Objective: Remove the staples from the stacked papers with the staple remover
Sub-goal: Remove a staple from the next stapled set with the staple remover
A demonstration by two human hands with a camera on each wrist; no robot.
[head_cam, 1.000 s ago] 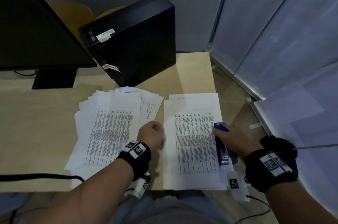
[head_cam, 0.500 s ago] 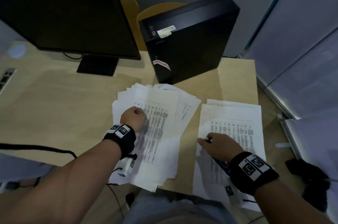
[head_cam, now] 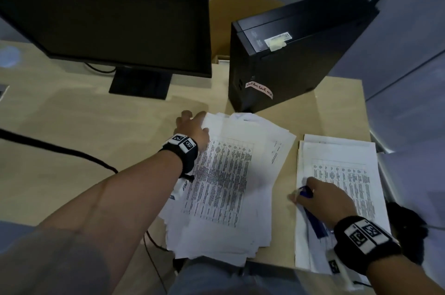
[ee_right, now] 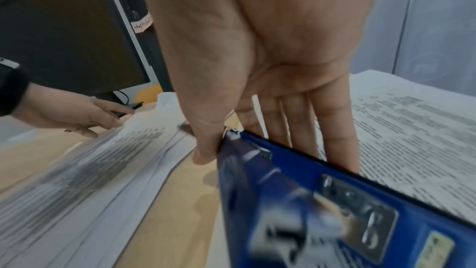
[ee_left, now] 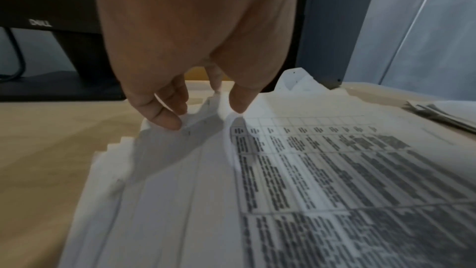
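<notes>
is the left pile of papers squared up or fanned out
Fanned out. The left pile shows stepped, offset sheet edges, with the left hand at its far corner.

Black monitor [head_cam: 103,13], computer tower [head_cam: 289,58] — wooden desk [head_cam: 72,126], black cable [head_cam: 60,150]
</notes>
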